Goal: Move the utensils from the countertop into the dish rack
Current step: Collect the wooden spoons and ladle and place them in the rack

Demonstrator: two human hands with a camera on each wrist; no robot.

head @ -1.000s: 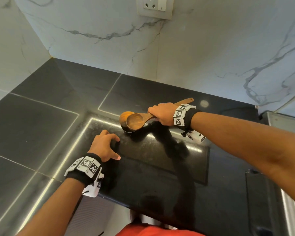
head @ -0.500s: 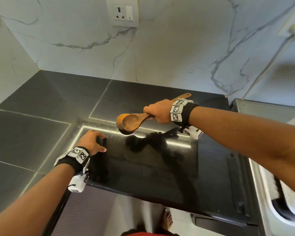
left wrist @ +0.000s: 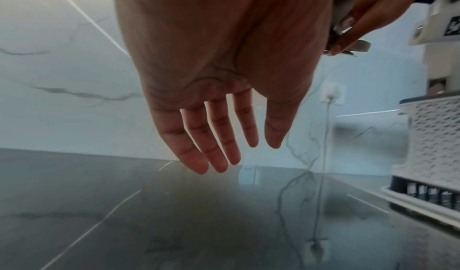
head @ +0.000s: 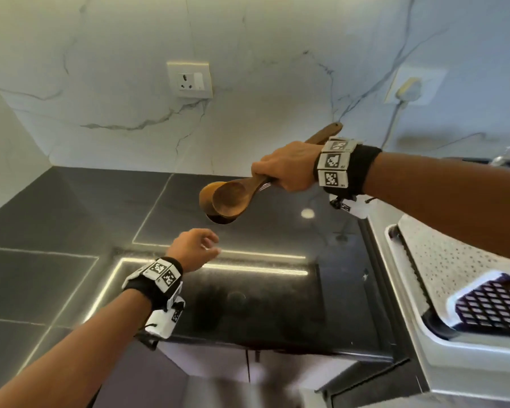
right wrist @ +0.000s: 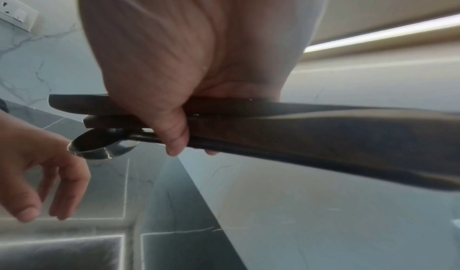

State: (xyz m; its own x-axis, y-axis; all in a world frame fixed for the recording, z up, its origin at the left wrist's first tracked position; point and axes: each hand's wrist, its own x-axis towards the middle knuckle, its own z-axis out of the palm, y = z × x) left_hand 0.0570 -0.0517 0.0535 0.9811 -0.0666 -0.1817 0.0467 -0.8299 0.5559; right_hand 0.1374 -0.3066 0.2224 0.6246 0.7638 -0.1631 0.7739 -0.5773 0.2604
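- The right hand (head: 286,166) carries several utensils in one fist: two wooden spoons (head: 228,198) stacked bowl on bowl, and a metal spoon (right wrist: 104,145) tucked under them. Held as a loose bundle, the thin metal one looks likeliest to slide out and drop onto the countertop (head: 71,207) beneath the hand.
- The long handles stick out behind the wrist, so they could knock the dish rack (head: 454,278), which sits to the right of and below that hand, if the bundle is swung in flat.
- Right hand: fingers and thumb curled tight round the bunched handles, bowls pointing toward the left hand.
- Left hand (head: 195,248): fingers straight and spread, holding nothing, hovering above the countertop, below the spoon bowls and apart from them.
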